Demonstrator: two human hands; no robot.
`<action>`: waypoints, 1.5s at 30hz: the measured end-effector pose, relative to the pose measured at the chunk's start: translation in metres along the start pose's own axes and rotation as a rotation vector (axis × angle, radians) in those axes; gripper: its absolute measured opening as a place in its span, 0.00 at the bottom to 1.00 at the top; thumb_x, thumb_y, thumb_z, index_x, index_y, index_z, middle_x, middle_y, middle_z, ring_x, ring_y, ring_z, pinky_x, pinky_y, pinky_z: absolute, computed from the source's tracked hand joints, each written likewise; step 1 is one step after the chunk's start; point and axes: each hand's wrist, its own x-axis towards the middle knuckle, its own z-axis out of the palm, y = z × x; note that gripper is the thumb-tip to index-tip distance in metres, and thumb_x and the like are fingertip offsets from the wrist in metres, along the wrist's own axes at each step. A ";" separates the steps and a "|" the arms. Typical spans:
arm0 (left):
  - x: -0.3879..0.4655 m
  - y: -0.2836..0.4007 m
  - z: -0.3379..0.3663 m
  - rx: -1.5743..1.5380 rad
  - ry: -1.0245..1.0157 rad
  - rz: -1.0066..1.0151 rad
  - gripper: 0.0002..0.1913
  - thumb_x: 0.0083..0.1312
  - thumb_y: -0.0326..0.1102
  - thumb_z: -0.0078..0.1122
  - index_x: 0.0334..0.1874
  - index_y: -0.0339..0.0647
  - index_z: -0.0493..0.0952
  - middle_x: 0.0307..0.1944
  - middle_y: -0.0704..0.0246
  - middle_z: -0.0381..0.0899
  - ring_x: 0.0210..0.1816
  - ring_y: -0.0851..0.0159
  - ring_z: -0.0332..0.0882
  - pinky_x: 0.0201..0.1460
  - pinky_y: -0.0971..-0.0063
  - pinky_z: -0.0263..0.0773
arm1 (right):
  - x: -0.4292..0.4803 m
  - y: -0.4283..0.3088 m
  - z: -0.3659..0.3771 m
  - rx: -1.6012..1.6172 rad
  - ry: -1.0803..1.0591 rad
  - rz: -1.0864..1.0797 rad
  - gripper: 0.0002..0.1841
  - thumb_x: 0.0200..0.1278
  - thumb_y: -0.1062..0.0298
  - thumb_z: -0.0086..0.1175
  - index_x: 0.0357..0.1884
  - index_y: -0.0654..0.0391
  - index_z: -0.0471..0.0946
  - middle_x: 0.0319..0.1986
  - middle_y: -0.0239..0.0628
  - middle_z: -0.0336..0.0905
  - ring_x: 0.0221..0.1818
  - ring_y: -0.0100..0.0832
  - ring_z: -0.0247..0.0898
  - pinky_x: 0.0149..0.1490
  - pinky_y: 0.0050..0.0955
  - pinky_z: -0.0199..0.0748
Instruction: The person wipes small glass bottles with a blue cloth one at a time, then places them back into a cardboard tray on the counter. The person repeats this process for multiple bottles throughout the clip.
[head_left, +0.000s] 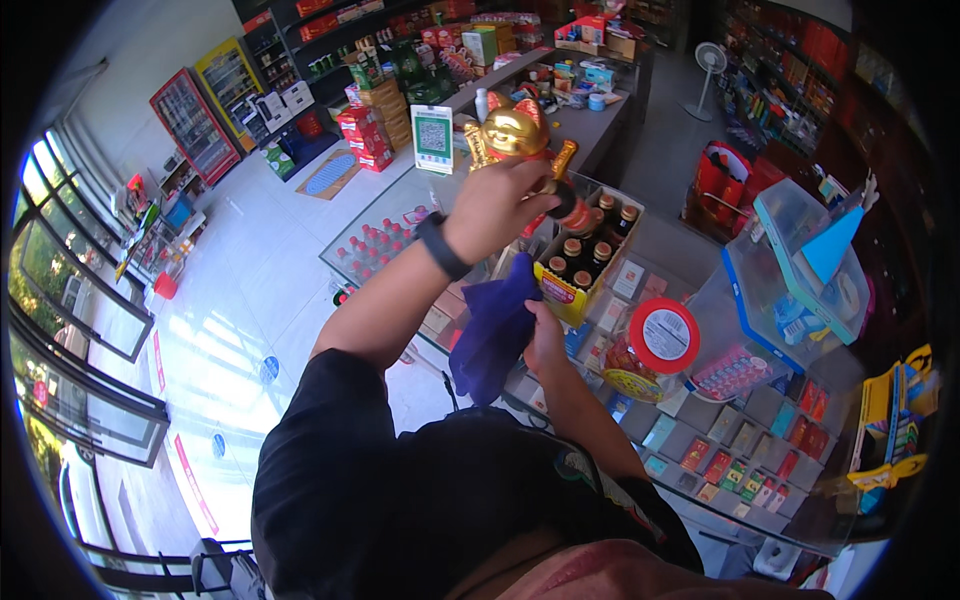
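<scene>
My left hand (510, 196), with a dark band on its wrist, grips a small dark-capped bottle (577, 215) with a red label, tilted over a yellow open-topped carton (561, 297). Several dark bottles (600, 253) with gold caps stand inside that carton. In my right hand (547, 337) is a bunched purple cloth (491, 334), hanging just in front of the carton. Right behind my left hand stands a golden beckoning-cat figure (516, 129), partly covered by the hand. The carton rests on a glass display counter (630, 442).
A clear jar (664, 337) with a red lid and lidded clear plastic bins (750, 300) stand on the counter to the right. A printed-code stand (433, 140) is beside the cat. Small packs and red-capped bottles (373, 244) show through the glass. A pedestal fan (707, 71) stands behind.
</scene>
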 end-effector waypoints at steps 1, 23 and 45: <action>-0.011 0.005 -0.017 -0.002 -0.020 -0.095 0.13 0.56 0.37 0.68 0.39 0.39 0.78 0.33 0.57 0.79 0.34 0.49 0.80 0.36 0.60 0.72 | 0.002 0.001 -0.002 0.017 0.009 -0.043 0.23 0.63 0.62 0.49 0.59 0.60 0.70 0.54 0.40 0.76 0.58 0.39 0.71 0.66 0.40 0.63; -0.170 -0.035 0.013 -0.101 -0.116 -0.401 0.09 0.56 0.36 0.61 0.31 0.36 0.79 0.27 0.55 0.79 0.31 0.48 0.79 0.35 0.59 0.73 | -0.001 0.026 -0.013 -1.269 -0.320 -0.639 0.32 0.58 0.65 0.63 0.62 0.68 0.67 0.60 0.55 0.68 0.63 0.49 0.67 0.63 0.39 0.64; -0.224 -0.021 0.066 -0.431 -0.115 -0.566 0.07 0.61 0.30 0.56 0.41 0.37 0.75 0.33 0.57 0.80 0.38 0.52 0.81 0.43 0.65 0.74 | -0.005 0.008 -0.012 -0.708 0.003 -0.522 0.29 0.59 0.70 0.62 0.61 0.70 0.66 0.52 0.42 0.74 0.50 0.34 0.73 0.58 0.33 0.72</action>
